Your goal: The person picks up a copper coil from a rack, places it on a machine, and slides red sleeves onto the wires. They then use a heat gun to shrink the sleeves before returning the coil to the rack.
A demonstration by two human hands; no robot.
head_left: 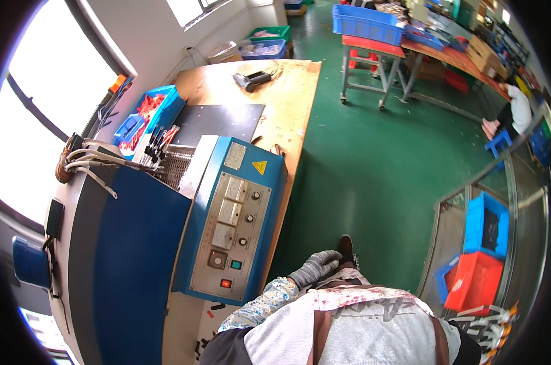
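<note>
My left hand (317,269), in a grey knit glove, hangs in front of my body near my thigh. Its fingers look loosely stretched out, and nothing shows in them. A floral sleeve covers that forearm. The nearest thing on that side is a blue machine with a control panel (230,234), which bears gauges, knobs and a lit red switch; the hand is apart from it. My right hand is out of sight.
Beyond the machine, a wooden table (290,91) carries a heat gun (251,80). A blue bin of red parts (147,112) sits by the window. At right, a metal rack holds a red bin (475,281) and a blue bin (487,225). A person (516,112) sits at far right.
</note>
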